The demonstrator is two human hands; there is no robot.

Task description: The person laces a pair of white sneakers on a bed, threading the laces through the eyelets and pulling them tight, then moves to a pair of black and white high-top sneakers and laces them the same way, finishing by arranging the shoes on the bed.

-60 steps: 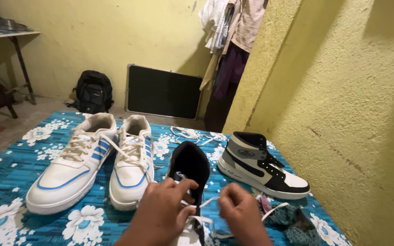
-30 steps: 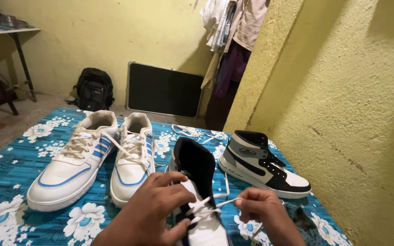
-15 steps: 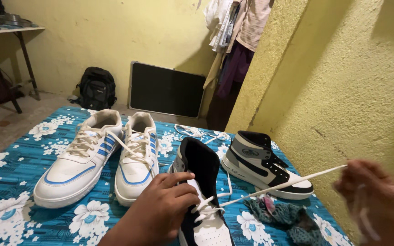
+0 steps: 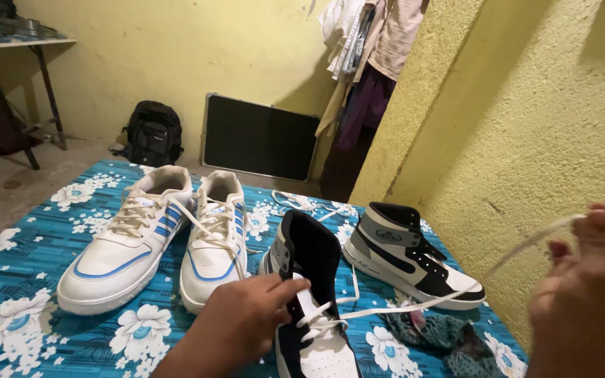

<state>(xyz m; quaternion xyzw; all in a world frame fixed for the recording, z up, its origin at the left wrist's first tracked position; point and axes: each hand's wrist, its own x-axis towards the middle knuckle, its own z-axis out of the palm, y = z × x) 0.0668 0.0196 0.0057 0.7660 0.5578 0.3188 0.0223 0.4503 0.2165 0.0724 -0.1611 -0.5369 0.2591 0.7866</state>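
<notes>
L hand (image 4: 243, 325) comes in from the bottom edge, palm down, fingers spread flat over the tongue of a black and white high-top sneaker (image 4: 309, 294), pinning it on the bedsheet (image 4: 29, 280), so it's pressing rather than curled round anything. R hand (image 4: 586, 294) is up and way off to the right, raised near the yellow wall (image 4: 526, 126), fingers pinched shut on the end of a white shoelace (image 4: 414, 301). The lace runs taut from that pinch down and left to the eyelets just beside the L fingertips. Between the two hands, a bit further away, sits the matching high-top (image 4: 407, 255) w/ a small round logo patch on its grey ankle collar, too small to tell more. Just under the lace, near the R wrist, there's a crumpled dark cloth (image 4: 442, 336). Beyond the L hand and to its left is a pair of white low sneakers w/ blue stripes (image 4: 159, 241), laced, side by side. Far behind everything: black backpack (image 4: 152, 133) and a flat black panel (image 4: 260, 140) leaning on the wall.
</notes>
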